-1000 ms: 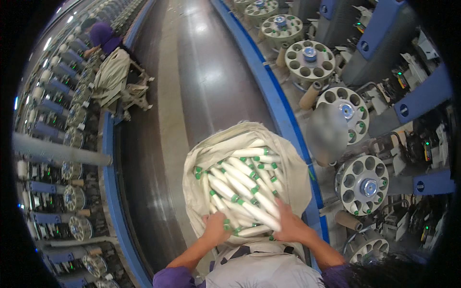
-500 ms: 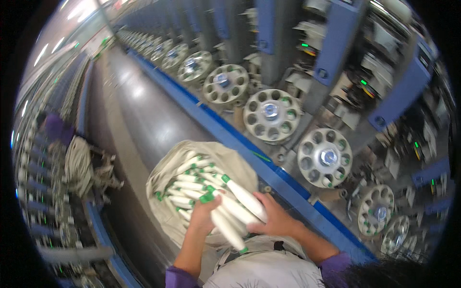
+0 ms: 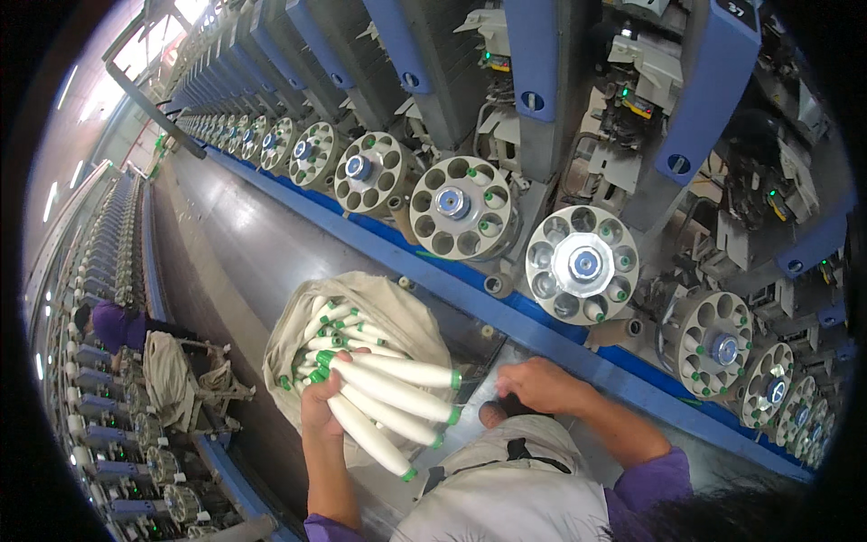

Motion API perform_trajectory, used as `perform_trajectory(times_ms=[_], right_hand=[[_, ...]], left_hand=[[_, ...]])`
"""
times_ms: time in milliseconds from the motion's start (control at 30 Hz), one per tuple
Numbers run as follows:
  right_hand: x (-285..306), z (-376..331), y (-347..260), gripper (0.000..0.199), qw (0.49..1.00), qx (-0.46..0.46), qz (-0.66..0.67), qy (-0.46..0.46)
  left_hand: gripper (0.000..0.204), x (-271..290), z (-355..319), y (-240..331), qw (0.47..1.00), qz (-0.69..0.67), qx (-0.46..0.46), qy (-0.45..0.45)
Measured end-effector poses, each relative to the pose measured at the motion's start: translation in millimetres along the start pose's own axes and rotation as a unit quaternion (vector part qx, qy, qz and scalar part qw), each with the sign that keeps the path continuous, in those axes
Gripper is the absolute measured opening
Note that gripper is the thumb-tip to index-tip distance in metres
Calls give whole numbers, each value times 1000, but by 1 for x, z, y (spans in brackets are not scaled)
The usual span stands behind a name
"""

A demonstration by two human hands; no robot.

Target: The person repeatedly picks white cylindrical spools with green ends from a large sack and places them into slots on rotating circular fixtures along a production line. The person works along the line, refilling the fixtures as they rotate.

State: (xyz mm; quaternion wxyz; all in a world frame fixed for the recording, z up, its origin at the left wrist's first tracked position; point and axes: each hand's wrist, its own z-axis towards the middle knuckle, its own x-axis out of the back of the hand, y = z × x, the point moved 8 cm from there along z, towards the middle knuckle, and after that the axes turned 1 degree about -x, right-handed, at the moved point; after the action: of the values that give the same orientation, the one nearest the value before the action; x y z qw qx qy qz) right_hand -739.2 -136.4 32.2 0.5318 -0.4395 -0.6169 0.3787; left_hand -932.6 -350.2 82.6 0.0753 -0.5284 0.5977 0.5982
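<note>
My left hand (image 3: 321, 408) is closed around a bunch of several yarn bobbins (image 3: 384, 390), white-wound with green ends. They fan out to the right over the near side of a beige cloth sack (image 3: 423, 305). More such bobbins (image 3: 348, 327) lie inside the sack. To the right of the bunch, apart from it, my right hand (image 3: 546, 387) has its fingers curled together. Whether a thread or anything else is between those fingertips is too small to tell.
A blue rail (image 3: 470, 300) runs along the machine on the right. Beyond it stand round magazines with holes, one (image 3: 582, 265) nearest my right hand, some holes holding green-tipped bobbins. A person in purple (image 3: 119, 327) works by another machine row at left, beside a cloth sack (image 3: 169, 379).
My right hand has let go of the bobbins and moved right, its fingers now curled. My left hand holds the bunch alone, farther left. The view has shifted along the machine.
</note>
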Motion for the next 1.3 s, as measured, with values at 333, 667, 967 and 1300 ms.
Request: perform_trajectory(times_ms=[333,667,967,1300], right_hand=[[48,-9,34,32,930,54,310,190],[19,9,55,28,848,-33,502,167],[30,-59,81,27,880,-7,475,5],[169,-97,153,20,591,29,605,533]], left_hand=[[39,12,11,-28,993,20,-32,113],[49,-39,28,-49,970,148,-158,111],[40,2,22,-64,970,-3,-63,236],[42,-27,37,-80,991,33,-78,101]])
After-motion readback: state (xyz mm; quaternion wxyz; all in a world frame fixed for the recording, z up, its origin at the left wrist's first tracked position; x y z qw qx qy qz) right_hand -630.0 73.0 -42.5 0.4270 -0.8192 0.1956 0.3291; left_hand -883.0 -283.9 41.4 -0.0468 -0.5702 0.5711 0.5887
